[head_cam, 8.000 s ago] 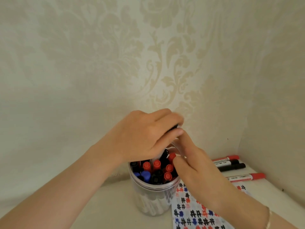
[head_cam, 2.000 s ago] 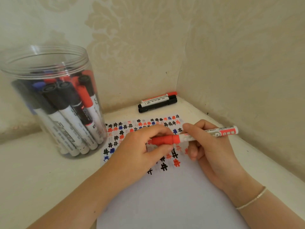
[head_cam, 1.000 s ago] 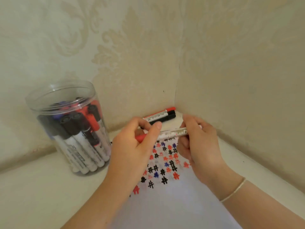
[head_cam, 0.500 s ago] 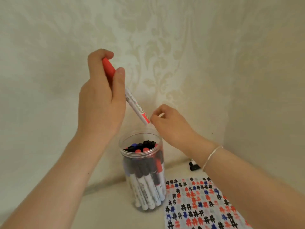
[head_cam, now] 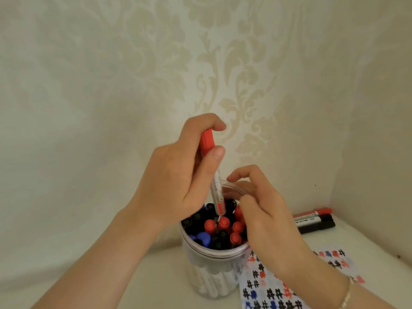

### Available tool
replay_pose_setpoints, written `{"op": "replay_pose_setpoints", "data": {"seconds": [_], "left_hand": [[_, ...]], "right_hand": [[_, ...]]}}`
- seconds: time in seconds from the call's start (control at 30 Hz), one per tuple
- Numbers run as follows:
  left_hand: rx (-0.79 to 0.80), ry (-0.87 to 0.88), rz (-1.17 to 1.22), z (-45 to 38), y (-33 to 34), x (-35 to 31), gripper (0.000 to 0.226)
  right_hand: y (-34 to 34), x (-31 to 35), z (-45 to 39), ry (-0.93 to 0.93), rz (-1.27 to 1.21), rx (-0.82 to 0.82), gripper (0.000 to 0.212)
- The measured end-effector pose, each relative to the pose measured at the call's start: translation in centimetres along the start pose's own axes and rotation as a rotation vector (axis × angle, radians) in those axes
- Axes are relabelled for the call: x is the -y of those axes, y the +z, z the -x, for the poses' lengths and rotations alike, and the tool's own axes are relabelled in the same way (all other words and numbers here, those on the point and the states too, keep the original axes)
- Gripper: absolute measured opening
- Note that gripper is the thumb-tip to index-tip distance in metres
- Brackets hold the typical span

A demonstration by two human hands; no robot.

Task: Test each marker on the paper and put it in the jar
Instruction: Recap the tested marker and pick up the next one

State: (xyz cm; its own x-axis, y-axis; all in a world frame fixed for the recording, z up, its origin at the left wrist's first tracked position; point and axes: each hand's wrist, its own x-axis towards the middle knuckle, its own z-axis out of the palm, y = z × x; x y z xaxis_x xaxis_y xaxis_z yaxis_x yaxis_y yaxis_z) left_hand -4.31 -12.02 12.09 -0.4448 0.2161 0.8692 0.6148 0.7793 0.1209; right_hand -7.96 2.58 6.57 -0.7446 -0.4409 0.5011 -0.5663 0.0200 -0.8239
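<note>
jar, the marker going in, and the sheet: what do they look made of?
Jar: clear plastic, probably; see-through wall with a ridged rim, glossy.
Red marker, held by the left hand: plastic, likely; smooth red cap, white printed barrel.
Sheet: paper, seemingly; thin, flat, matte, ink marks soaked in.

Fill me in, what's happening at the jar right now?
A person's left hand grips a red marker by its cap end and points it down into the clear jar, which is already packed with capped markers. The right hand has its fingers curled at the jar's mouth among the caps; whether it holds anything is unclear. Three more markers lie by the wall, beside the paper covered in test marks.
</note>
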Motion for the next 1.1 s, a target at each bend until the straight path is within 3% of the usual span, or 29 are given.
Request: {"op": "replay_pose_setpoints", "data": {"seconds": [0.17,0.37,0.5,0.67,0.93,1.1], "left_hand": [[0.138,0.051,-0.034,0.0,-0.4,-1.4,0.021],[0.295,0.064,-0.075,-1.4,-1.3,-2.3,0.014],[0.325,-0.025,0.005,-1.4,-1.6,-2.6,0.016],[0.349,-0.024,-0.206,-1.9,-2.5,-2.0,0.021],[0.356,-0.073,-0.238,-2.4,-3.2,-2.1,0.017],[0.421,-0.017,-0.311,-2.8,-2.8,-3.0,0.024]], "right_hand": [[0.0,-0.1,0.9,-0.076,-0.005,-0.021,0.03],[-0.2,-0.4,0.6,-0.038,0.005,-0.068,0.031],[-0.3,-0.5,0.6,-0.024,0.003,-0.089,0.03],[-0.4,-0.1,0.7,0.017,0.003,-0.059,0.028],[-0.4,0.2,0.9,-0.018,0.025,-0.05,0.03],[-0.3,0.5,0.7,0.009,0.01,-0.036,0.03]]}}
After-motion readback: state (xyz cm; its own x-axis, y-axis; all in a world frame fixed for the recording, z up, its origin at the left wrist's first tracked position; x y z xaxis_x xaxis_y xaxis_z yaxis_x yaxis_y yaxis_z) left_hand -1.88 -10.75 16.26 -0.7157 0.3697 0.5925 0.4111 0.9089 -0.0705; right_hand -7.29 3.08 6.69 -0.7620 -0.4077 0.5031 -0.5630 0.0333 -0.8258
